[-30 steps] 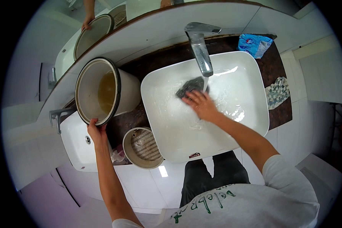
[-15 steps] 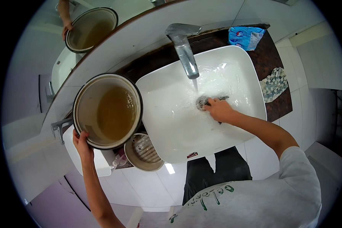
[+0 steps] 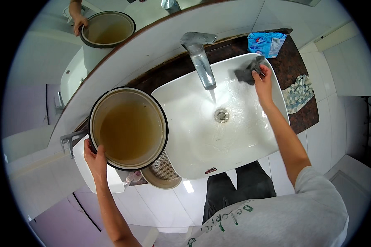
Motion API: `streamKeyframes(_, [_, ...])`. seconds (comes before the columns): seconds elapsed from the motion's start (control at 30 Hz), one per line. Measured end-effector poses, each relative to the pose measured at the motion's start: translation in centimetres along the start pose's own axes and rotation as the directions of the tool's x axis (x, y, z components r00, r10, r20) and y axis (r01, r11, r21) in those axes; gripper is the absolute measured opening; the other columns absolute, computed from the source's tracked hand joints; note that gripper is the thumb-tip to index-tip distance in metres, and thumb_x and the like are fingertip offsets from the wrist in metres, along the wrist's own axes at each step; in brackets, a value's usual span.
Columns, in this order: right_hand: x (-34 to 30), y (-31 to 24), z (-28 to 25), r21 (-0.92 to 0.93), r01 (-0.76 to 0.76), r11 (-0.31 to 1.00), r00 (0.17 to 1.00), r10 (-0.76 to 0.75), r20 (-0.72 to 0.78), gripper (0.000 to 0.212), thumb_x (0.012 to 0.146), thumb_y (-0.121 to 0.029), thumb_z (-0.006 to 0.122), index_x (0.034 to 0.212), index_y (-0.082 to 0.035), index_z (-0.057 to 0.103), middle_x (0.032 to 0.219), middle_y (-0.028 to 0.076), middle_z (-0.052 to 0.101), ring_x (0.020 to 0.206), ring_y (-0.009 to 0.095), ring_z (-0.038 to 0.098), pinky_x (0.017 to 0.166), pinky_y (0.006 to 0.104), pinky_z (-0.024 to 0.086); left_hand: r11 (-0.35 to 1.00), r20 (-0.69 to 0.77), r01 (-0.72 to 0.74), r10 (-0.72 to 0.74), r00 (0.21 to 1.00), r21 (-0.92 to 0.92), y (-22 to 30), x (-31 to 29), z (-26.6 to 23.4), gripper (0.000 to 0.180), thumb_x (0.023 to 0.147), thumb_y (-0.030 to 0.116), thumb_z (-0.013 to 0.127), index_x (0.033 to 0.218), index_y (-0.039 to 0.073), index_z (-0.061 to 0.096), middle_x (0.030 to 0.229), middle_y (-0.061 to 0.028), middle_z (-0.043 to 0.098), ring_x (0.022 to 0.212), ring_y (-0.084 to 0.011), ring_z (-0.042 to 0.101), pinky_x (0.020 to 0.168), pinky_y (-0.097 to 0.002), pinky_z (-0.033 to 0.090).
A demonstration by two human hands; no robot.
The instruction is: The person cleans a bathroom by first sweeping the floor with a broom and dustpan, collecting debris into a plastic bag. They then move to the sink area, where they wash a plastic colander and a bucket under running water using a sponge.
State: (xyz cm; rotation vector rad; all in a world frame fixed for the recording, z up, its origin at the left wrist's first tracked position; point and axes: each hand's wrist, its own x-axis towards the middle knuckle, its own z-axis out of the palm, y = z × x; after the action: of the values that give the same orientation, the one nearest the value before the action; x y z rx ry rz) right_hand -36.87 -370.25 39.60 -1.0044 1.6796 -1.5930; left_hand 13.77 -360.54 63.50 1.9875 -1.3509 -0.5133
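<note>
My left hand [image 3: 95, 160] grips the near left rim of a large, round, dark-rimmed pot [image 3: 125, 98]. Brownish liquid [image 3: 130, 131] lies in the pot, which is left of the white sink [image 3: 185, 131]. Pinched in my right hand [image 3: 264, 82] is a dark grey cloth [image 3: 245, 75], at the sink's far right corner. Water runs from the chrome faucet [image 3: 203, 68] toward the uncovered drain [image 3: 221, 115]. The underside of the pot is hidden from view.
Partly under the pot sits a round steamer basket [image 3: 165, 169] with a perforated base. A second basin [image 3: 86, 175] and faucet [image 3: 69, 140] are at the left. On the dark counter at right lie a blue packet [image 3: 268, 43] and a patterned cloth [image 3: 299, 94]. A mirror [image 3: 37, 78] runs behind.
My right hand has gone from the drain to the sink's far right corner with the grey cloth, uncovering the drain. The pot has shifted slightly right, and its liquid has spread more evenly.
</note>
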Motion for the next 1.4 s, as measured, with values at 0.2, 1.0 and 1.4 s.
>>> streamKeyframes(0.2, [0.1, 3.5, 10.9, 0.015, -0.092, 0.996, 0.934, 0.092, -0.345, 0.045, 0.078, -0.002, 0.061, 0.118, -0.003, 0.039, 0.118, 0.021, 0.039, 0.111, 0.034, 0.039, 0.099, 0.0393, 0.030, 0.993, 0.013, -0.028, 0.027, 1.000, 0.115, 2.7, -0.1, 0.9, 0.015, 0.076, 0.006, 0.054, 0.088, -0.001, 0.048, 0.074, -0.0029, 0.049, 0.066, -0.0099, 0.039, 0.062, -0.0228, 0.037])
streamKeyframes(1.0, [-1.5, 1.4, 0.3, -0.523, 0.672, 0.525, 0.660, -0.105, 0.744, 0.036, 0.077, 0.000, 0.057, 0.110, -0.016, 0.058, 0.116, 0.009, 0.051, 0.110, 0.031, 0.048, 0.088, 0.0412, 0.044, 0.913, 0.033, -0.121, 0.118, 0.992, 0.389, 8.5, -1.2, 4.6, 0.017, 0.076, 0.005, 0.055, 0.089, 0.001, 0.045, 0.071, -0.0146, 0.056, 0.059, -0.0297, 0.051, 0.059, -0.0360, 0.045])
streamKeyframes(1.4, [-6.1, 0.0, -6.3, -0.506, 0.820, 0.268, 0.550, -0.119, 0.827, 0.044, 0.078, -0.010, 0.060, 0.121, -0.007, 0.052, 0.123, 0.016, 0.048, 0.114, 0.035, 0.045, 0.098, 0.0430, 0.039, 0.878, 0.029, -0.186, 0.193, 0.981, 0.442, 9.4, -2.1, 6.1, 0.016, 0.076, 0.006, 0.054, 0.090, 0.004, 0.047, 0.072, -0.0151, 0.058, 0.060, -0.0370, 0.057, 0.057, -0.0421, 0.045])
